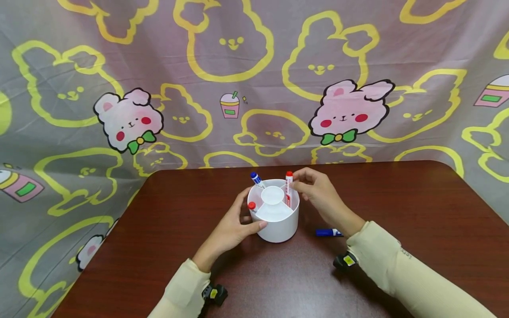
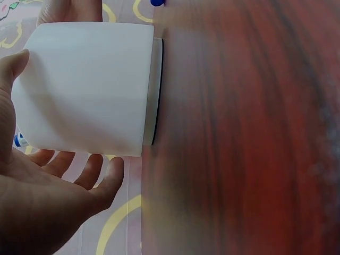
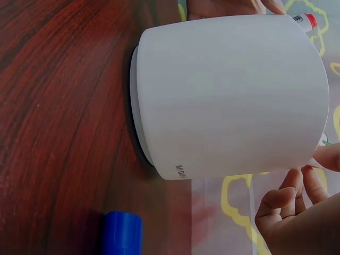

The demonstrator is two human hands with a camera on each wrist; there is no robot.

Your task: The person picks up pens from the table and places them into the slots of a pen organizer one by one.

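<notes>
My left hand (image 1: 235, 223) grips a round white desk organizer (image 1: 278, 230) from its left side, thumb across the front wall and the other fingers around the far side. The organizer stands upright and is split into compartments around a raised round centre. At its right rim, my right hand (image 1: 318, 192) pinches a red-capped marker (image 1: 289, 187) that stands nearly upright in the right compartment. A blue-capped marker (image 1: 256, 179) leans in the back left compartment, and another red-capped marker (image 1: 252, 206) leans at the left. In the right wrist view, the organizer's wall (image 3: 234, 95) hides the pinched marker's body.
A blue marker (image 1: 328, 232) lies on the dark red-brown table (image 1: 179, 212), right of the organizer and partly under my right wrist. Behind the table's back edge hangs a patterned curtain (image 1: 270, 97) with cartoon animals.
</notes>
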